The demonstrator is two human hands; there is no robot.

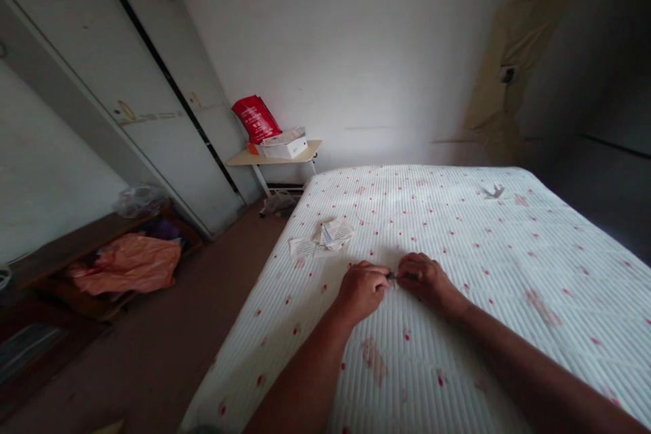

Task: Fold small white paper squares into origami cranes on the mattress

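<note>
My left hand (362, 286) and my right hand (423, 277) are close together over the middle of the bed, low against the quilted white cover (458, 352). The fingers of both are closed in a pinch. Between the fingertips a small dark thing (391, 277) shows, too small and too covered to name. Just beyond my left hand lies a loose pile of printed paper pieces (336, 233), some overlapping. Toward the far right of the bed rests a small grey folded-looking piece (493, 192), perhaps paper.
A small table (300, 152) behind the bed's far left corner bears a red bag (255, 119) and a white box (285, 146). Tall wardrobe doors (152, 95) stand at the left. Below them, an orange plastic bag (127, 263) lies on a low wooden shelf.
</note>
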